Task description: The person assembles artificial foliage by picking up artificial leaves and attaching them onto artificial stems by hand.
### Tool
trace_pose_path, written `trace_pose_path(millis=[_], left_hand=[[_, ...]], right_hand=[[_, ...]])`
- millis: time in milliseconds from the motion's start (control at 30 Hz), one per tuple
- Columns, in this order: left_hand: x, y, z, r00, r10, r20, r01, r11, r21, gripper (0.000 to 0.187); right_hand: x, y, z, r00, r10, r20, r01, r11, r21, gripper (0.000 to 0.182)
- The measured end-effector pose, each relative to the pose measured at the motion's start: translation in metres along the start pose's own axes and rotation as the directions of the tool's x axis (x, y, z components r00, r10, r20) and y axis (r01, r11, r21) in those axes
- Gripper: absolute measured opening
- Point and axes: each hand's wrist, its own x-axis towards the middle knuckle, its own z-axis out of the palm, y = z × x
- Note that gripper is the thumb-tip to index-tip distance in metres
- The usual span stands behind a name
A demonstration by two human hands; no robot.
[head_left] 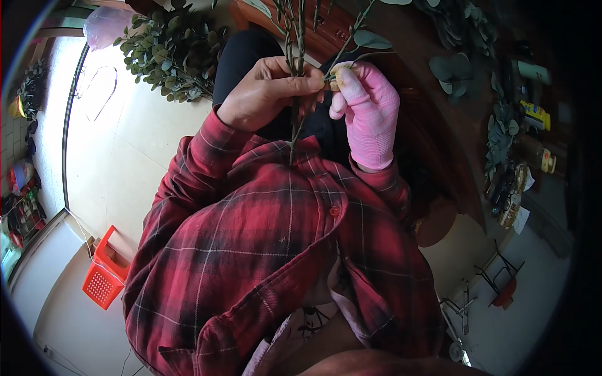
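Note:
My bare left hand [269, 94] is closed around the brown main stem [295, 125] of an artificial leafy branch, which stands roughly upright in front of my chest. Its several thin shoots rise past the top edge of the view. My right hand [370, 113], in a pink glove with yellowish fingertips, pinches a thin side twig right beside the left fingertips. A grey-green leaf [372, 40] hangs from a shoot above the glove. What exactly lies between the two sets of fingertips is partly hidden.
A bushy bundle of leafy branches [172, 56] lies on the floor at left. More leaves [451, 75] lie on the dark wooden table [407, 31] at right, near a yellow bottle [536, 116]. An orange plastic stool [105, 276] stands at lower left.

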Motion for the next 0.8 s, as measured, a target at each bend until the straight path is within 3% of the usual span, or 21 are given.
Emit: trace_pose_path(millis=[200, 400, 700, 800], left_hand=[[-0.003, 0.005, 0.004, 0.998, 0.038, -0.043, -0.034, 0.997, 0.074, 0.011], [-0.01, 0.005, 0.016, 0.979, 0.167, -0.119, -0.151, 0.979, 0.137, 0.008], [-0.015, 0.012, 0.038, 0.917, 0.325, -0.231, -0.237, 0.91, 0.341, 0.007], [-0.007, 0.008, 0.039, 0.852, 0.468, -0.234, -0.348, 0.841, 0.414, 0.007]], right_hand=[[0.0, -0.001, 0.0, 1.0, 0.009, 0.024, -0.009, 1.0, -0.004, 0.012], [0.0, -0.006, -0.007, 0.998, -0.027, 0.053, 0.03, 0.998, -0.051, 0.013], [-0.001, -0.025, -0.008, 0.993, -0.096, 0.069, 0.109, 0.972, -0.209, 0.011], [0.004, -0.031, -0.006, 0.991, -0.118, 0.067, 0.131, 0.957, -0.259, 0.01]])
